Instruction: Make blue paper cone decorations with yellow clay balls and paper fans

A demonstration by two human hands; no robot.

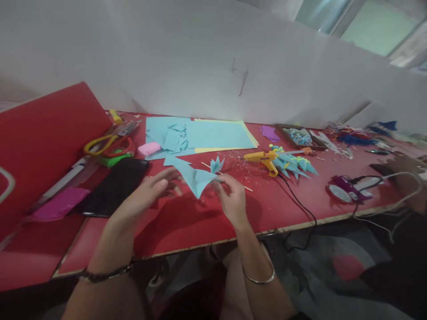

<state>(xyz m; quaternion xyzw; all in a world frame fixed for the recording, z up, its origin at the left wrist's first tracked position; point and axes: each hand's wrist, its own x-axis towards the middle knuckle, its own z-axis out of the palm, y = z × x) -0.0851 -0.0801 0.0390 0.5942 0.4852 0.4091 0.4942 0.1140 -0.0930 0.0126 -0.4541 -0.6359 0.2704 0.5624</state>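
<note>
A light blue sheet of paper [196, 178] is held above the red table, with a crease or curve across it and one corner pointing down. My right hand [231, 195] pinches its right corner between thumb and fingers. Curved beside the paper's left edge, my left hand [155, 189] has its thumb and fingers apart; fingers behind the paper are partly hidden. Just beyond the sheet stands a small folded blue paper piece [216, 165] with pointed tips. A thin wooden stick [247, 188] lies under and behind the paper.
A yellow glue gun [262, 157] with a black cord lies right, by blue paper cones [292, 164]. Blue sheets [220, 134] lie at the back. A black phone [115, 186] and scissors [100, 145] are left. Another person's hand [405, 171] is far right.
</note>
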